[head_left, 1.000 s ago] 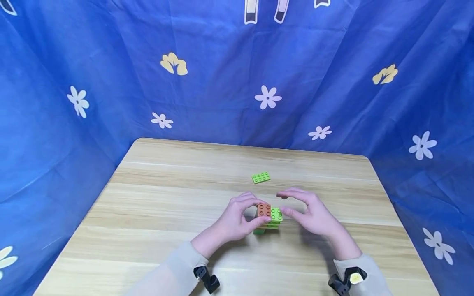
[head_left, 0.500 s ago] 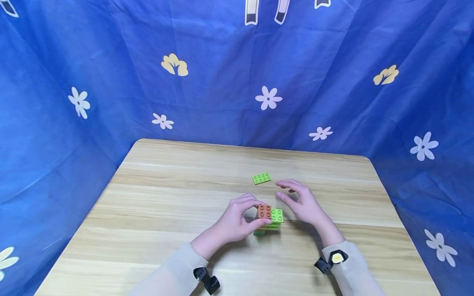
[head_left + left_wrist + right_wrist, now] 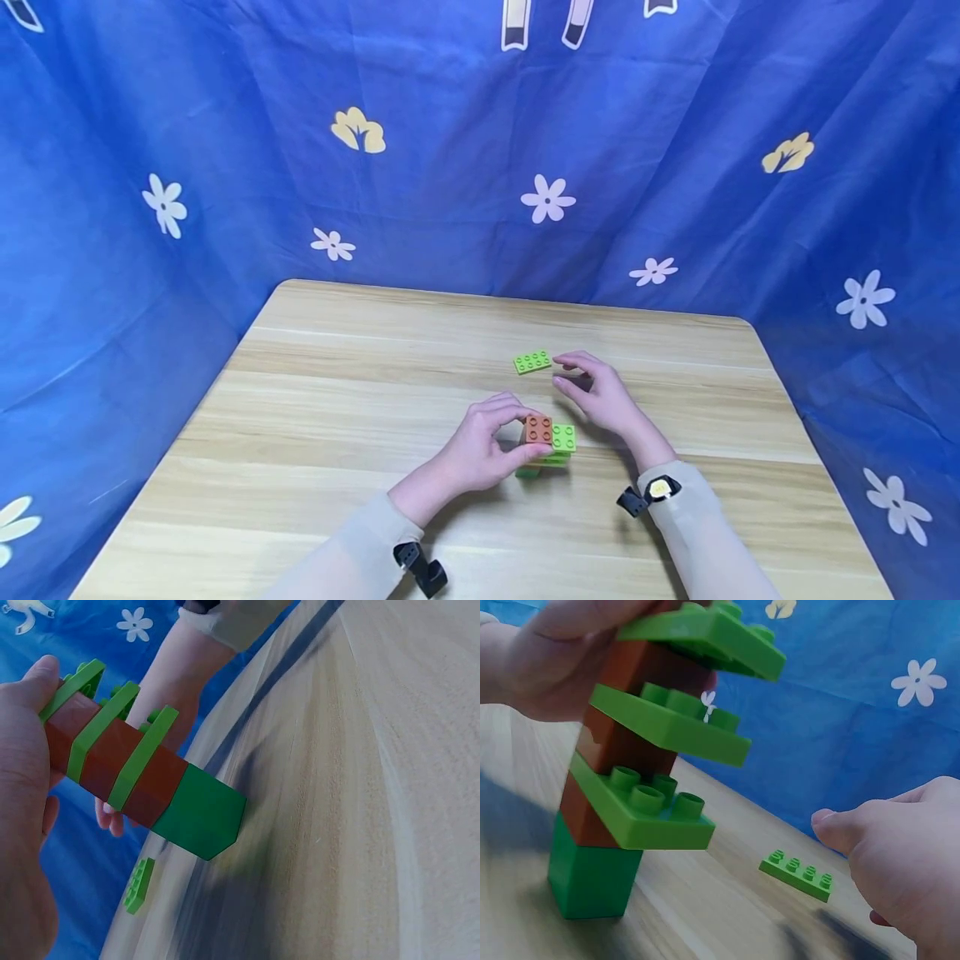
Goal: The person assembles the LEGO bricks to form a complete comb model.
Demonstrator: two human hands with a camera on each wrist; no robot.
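A tower of toy building bricks stands near the middle of the table, its brown top brick [image 3: 538, 429] seen from above. Brown bricks alternate with light green plates [image 3: 667, 724] that jut out to one side, over a dark green base brick [image 3: 594, 877]. My left hand [image 3: 480, 446] grips the tower near its top, thumb on the near side and fingers on the far side. A loose light green plate [image 3: 532, 362] lies studs up beyond the tower. Just right of it, my right hand [image 3: 600, 396] hovers with thumb and fingers apart, holding nothing.
The wooden table [image 3: 360, 358] has a blue patterned cloth [image 3: 450, 167] hanging behind it and at both sides. Each wrist wears a black strap with a small device, such as the right one [image 3: 648, 493].
My right hand has moved away from the tower, forward and slightly left, to beside the loose light green plate. My left hand keeps its hold on the tower.
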